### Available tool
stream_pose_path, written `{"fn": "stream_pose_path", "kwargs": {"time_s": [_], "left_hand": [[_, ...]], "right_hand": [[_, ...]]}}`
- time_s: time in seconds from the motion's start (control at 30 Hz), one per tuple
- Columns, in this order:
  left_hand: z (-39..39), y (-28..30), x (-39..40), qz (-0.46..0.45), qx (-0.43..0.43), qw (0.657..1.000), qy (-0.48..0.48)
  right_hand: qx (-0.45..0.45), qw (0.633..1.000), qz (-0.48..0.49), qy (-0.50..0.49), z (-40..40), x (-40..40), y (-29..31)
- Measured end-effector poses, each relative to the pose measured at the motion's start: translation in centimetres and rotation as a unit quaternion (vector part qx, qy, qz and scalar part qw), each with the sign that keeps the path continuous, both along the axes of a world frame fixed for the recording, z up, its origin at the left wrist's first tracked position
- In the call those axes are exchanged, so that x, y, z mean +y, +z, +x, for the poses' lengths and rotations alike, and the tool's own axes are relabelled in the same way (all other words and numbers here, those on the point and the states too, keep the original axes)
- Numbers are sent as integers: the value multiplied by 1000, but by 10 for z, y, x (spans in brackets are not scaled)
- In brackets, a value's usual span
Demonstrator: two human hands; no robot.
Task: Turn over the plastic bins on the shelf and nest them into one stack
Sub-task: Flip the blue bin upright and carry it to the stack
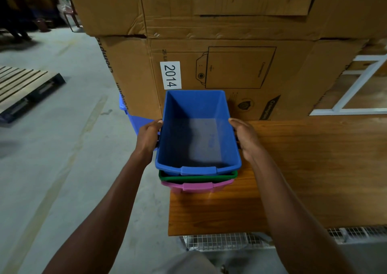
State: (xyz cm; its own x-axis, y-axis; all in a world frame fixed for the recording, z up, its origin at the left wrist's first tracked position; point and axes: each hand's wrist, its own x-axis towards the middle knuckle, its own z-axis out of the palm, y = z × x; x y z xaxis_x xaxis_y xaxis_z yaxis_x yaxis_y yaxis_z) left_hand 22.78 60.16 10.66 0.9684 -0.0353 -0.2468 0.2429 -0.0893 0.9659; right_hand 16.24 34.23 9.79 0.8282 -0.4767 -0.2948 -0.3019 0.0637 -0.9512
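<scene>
A blue plastic bin (196, 139) stands open side up, nested on top of a green bin (199, 175) and a pink bin (196, 186) on the wooden shelf (293, 169). My left hand (147, 138) grips the blue bin's left rim and my right hand (246, 138) grips its right rim. The thumbs lie over the rim edges. A lighter blue bin (136, 120) sits behind my left hand at the shelf's left end, partly hidden.
Stacked cardboard boxes (230, 43) rise directly behind the bins, one bearing a white "2014" label (170, 75). A wooden pallet (23, 89) lies on the concrete floor at left. A wire mesh panel (226, 241) runs under the shelf's front edge.
</scene>
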Motion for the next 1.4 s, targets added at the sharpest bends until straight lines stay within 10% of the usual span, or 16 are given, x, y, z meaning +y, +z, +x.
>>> {"fn": "stream_pose_path", "kwargs": {"time_s": [0.87,1.4], "left_hand": [[0,-20,5,67,-7,998,2],[-32,54,-104,130,-313,933,-122]], "right_hand": [[10,1000,-18,-17,-7,-2,-9],[-59,989,-64,-119,-116,-60,28]]}}
